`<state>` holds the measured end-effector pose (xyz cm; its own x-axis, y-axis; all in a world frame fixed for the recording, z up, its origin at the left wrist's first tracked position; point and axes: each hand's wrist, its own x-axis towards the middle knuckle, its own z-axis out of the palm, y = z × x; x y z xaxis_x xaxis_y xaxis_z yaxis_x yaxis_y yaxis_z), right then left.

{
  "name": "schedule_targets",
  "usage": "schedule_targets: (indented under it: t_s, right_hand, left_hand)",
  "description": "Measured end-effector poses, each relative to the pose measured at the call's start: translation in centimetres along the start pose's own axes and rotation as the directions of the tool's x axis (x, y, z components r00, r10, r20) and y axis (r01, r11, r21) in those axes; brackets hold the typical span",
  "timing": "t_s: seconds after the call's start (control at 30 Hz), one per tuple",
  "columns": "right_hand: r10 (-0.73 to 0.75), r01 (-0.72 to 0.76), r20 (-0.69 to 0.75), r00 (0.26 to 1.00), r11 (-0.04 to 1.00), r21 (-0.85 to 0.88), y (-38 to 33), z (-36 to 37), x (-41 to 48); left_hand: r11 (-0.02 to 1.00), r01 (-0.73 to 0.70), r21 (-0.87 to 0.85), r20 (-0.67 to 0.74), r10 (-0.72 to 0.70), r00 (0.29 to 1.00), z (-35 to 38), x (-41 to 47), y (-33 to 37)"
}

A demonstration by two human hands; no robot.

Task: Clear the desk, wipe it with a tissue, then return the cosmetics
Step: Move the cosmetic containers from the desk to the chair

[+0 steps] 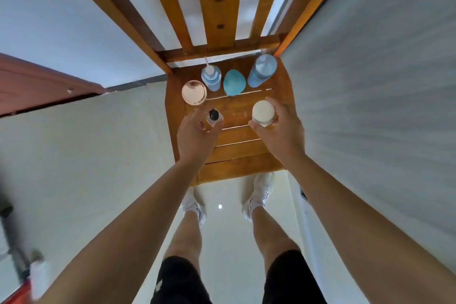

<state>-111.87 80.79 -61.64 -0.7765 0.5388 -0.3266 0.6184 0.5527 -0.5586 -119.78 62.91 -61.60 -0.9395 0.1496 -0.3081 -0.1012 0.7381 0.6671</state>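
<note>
Both grips are full, over the chair (237, 155) seat.

Left grip (195, 136) pinches a small black-capped bottle (214, 115), fingers round the glass body, cap free on top. Right grip (281, 131) wraps a white jar (263, 111) from the side, lid up. Both are upright, so nothing leaks and either can go straight down or straight up. Can't tell from above whether their bases touch the slats.

Just ahead of the left grip is a pink-lid jar (194, 92), with a pump bottle (211, 76) beyond it. Beyond the gap between the grips is a teal sponge (234, 82). Ahead of the right grip is a blue bottle (262, 70) at the back corner. These four make a back row near the backrest.

My read: the chair is the parking spot while the table gets wiped, filled from the back so the front stays reachable. One item per grip, each on its own side, means the arms don't cross.

I can't pick out the table here, and no tissue is in view. The step is either parking the last two or lifting the first two for return — one frame doesn't settle it.

Risk: the seat has gaps between slats, and the small bottle has a narrow base. It should go on a slat, not over a gap.
</note>
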Motion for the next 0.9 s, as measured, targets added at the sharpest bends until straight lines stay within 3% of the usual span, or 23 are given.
schedule_targets:
  t_s: [0.27, 0.47, 0.7, 0.9]
  right_hand:
    - [0.078, -0.078, -0.005, 0.997, 0.997, 0.017, 3.7, 7.6, 5.0]
    - [0.060, -0.053, 0.072, 0.996, 0.993, -0.102, 3.7, 8.9, 6.3]
    - [-0.070, 0.081, 0.092, 0.993, 0.988, -0.130, 1.2, 3.5, 0.9]
    - [-0.242, 0.228, -0.051, 0.969, 0.955, -0.188, -8.1, -3.2, -3.6]
  left_hand:
    - [0.998, 0.040, 0.040, 0.017, -0.041, 0.999, 7.2, 4.4, -5.0]
    - [0.995, 0.076, 0.061, -0.016, -0.075, 0.997, 7.7, 4.2, -5.7]
    - [0.999, 0.024, -0.033, -0.136, -0.028, 0.990, 1.5, 0.6, -3.3]
    - [0.988, -0.101, 0.113, -0.145, 0.117, 0.983, -9.9, -2.3, 2.2]
